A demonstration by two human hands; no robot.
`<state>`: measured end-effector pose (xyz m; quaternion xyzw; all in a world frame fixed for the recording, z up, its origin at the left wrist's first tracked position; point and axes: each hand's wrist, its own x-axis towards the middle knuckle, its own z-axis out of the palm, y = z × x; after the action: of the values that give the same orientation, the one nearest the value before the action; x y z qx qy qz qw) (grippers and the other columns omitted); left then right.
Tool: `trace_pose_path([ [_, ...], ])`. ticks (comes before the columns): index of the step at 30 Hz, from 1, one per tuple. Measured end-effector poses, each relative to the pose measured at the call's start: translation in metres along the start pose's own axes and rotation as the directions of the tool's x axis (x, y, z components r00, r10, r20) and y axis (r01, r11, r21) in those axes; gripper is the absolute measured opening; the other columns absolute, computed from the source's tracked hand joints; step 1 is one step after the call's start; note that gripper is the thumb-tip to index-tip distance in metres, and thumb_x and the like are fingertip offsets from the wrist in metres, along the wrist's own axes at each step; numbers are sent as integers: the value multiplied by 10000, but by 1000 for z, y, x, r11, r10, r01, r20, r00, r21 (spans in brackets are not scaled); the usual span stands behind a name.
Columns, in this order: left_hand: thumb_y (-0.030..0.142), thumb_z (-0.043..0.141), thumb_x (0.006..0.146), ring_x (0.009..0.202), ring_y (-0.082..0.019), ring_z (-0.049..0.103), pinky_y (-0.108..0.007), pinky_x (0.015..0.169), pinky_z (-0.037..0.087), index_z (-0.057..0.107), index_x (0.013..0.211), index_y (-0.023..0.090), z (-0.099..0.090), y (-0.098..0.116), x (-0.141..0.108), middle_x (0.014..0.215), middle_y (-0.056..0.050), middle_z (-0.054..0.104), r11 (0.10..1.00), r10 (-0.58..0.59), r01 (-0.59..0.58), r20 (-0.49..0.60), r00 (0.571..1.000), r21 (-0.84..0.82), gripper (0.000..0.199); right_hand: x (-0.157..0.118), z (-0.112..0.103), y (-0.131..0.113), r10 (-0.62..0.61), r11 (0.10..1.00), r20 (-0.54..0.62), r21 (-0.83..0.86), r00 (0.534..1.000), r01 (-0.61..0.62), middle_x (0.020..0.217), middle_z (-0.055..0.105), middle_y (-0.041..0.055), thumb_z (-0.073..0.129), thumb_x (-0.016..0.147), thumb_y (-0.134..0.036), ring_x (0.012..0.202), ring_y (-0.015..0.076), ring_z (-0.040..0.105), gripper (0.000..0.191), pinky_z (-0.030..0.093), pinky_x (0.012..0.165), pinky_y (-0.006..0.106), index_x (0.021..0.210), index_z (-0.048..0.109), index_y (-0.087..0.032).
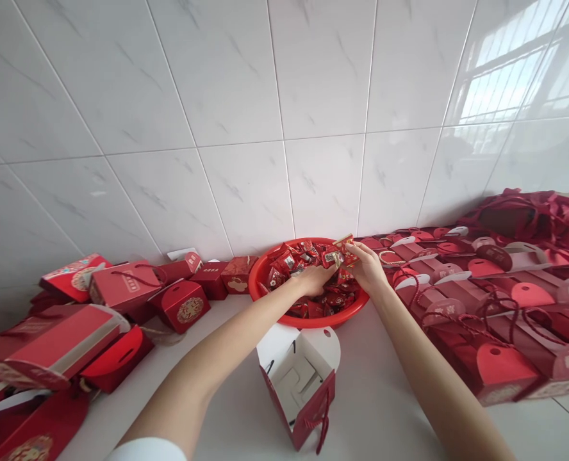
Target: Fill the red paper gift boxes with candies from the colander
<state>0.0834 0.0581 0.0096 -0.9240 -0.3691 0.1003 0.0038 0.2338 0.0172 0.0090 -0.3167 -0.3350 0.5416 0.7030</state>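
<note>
A red plastic basin [254, 282] full of red wrapped candies [308, 310] stands against the wall. My left hand [316, 280] reaches into it, its fingers closed on a wrapped candy [331, 258] with a pale label. Beside it, over the basin's right side, my right hand [368, 267] pinches a red and gold candy packet [345, 243]. In front of the basin, between my forearms, stands an open dark red gift box [298, 388] with its white inside showing. No candy is visible in it, and a dark red cord handle hangs from its right side.
Closed red gift boxes [179, 306] of several designs are piled along the left. Rows of dark red boxes [486, 314] with cord handles fill the right side. Dark red bags or cloth [529, 214] lie behind them. A tiled wall [236, 179] rises directly behind the basin.
</note>
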Motion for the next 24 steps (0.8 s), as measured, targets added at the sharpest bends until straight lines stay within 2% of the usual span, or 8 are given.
trace_pose_path([
  [7, 63, 654, 715, 1059, -349, 680, -401, 874, 510, 266, 1540, 162, -1, -7, -5, 1135, -154, 723, 1000, -18, 19, 20, 1000, -24, 917, -5, 8, -4, -4, 1000, 23, -13, 1000, 4, 679, 651, -26, 914, 468, -373, 651, 136, 582, 373, 541, 614, 289, 663, 646, -203],
  [9, 85, 664, 718, 1012, -316, 694, -370, 857, 512, 359, 1484, 165, -3, -10, -11, 1063, -113, 744, 997, -25, 24, -9, 1000, -68, 829, -8, 12, -9, -15, 1000, 41, -19, 999, 16, 693, 658, -22, 910, 492, -371, 661, 137, 593, 364, 542, 622, 288, 679, 650, -199],
  [11, 140, 665, 753, 951, -270, 703, -323, 819, 515, 514, 1334, 174, -8, -12, -22, 991, -75, 752, 992, -31, 25, -49, 998, -126, 601, -13, 17, -15, -37, 999, 66, -23, 997, 39, 711, 665, -18, 902, 518, -367, 668, 136, 599, 347, 532, 609, 276, 692, 654, -199],
  [13, 212, 637, 810, 916, -231, 699, -289, 779, 515, 601, 1141, 190, -14, -14, -38, 985, -57, 744, 982, -47, 28, -98, 994, -185, 333, -19, 23, -22, -65, 997, 105, -26, 992, 69, 727, 666, -15, 896, 543, -362, 668, 132, 597, 327, 519, 591, 260, 700, 659, -200],
  [15, 254, 628, 830, 908, -209, 690, -276, 764, 514, 610, 1020, 201, -22, -14, -59, 1011, -43, 732, 962, -81, 33, -169, 982, -272, 199, -27, 29, -30, -82, 995, 155, -38, 984, 89, 727, 660, -13, 890, 566, -363, 662, 126, 589, 312, 511, 588, 251, 704, 660, -202],
  [19, 271, 718, 749, 909, -199, 671, -296, 810, 502, 630, 955, 203, -38, -14, -110, 970, -1, 719, 830, -141, -58, -309, 940, -554, 234, -48, 42, -43, -98, 985, 277, -109, 956, 133, 726, 657, -8, 866, 619, -371, 675, 143, 595, 272, 509, 620, 266, 730, 667, -222],
  [22, 311, 755, 728, 1017, -208, 654, -319, 906, 488, 668, 1021, 203, -42, -14, -147, 1043, -16, 719, 730, -32, -148, -249, 968, -667, 325, -65, 50, -49, -89, 968, 406, -180, 909, 175, 771, 676, 1, 834, 681, -382, 703, 163, 615, 237, 517, 663, 292, 787, 683, -234],
  [24, 351, 756, 749, 1076, -214, 640, -330, 953, 471, 690, 1057, 209, -41, -13, -169, 1126, -33, 712, 725, -25, -128, -211, 977, -677, 345, -76, 54, -53, -54, 953, 491, -236, 869, 192, 811, 692, 10, 818, 716, -385, 716, 169, 631, 234, 520, 682, 300, 835, 692, -227],
])
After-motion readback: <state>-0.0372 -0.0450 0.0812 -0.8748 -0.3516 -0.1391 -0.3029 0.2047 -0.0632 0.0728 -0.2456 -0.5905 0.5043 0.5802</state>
